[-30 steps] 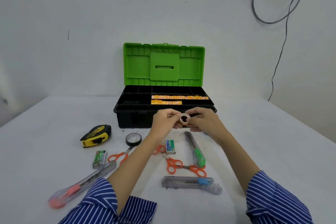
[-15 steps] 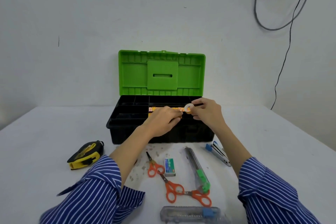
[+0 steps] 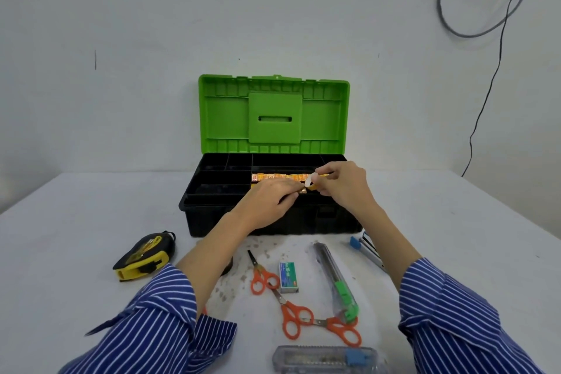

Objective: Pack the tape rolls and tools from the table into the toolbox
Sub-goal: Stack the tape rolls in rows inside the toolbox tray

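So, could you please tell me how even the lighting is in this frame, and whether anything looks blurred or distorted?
Head view: lighting is soft and even, with only faint shadows under the toolbox and tape measure; no glare. The small tape roll pinched by the right hand is slightly soft, as is the left hand. Wide-angle distortion stretches the sleeves at the bottom corners.

The toolbox (image 3: 267,222) is black with a bright green lid (image 3: 273,114). Blue-and-white striped sleeves (image 3: 158,328) cross a white counter (image 3: 76,215), where orange-handled scissors (image 3: 291,313) and a yellow-and-black tape measure (image 3: 144,256) lie.
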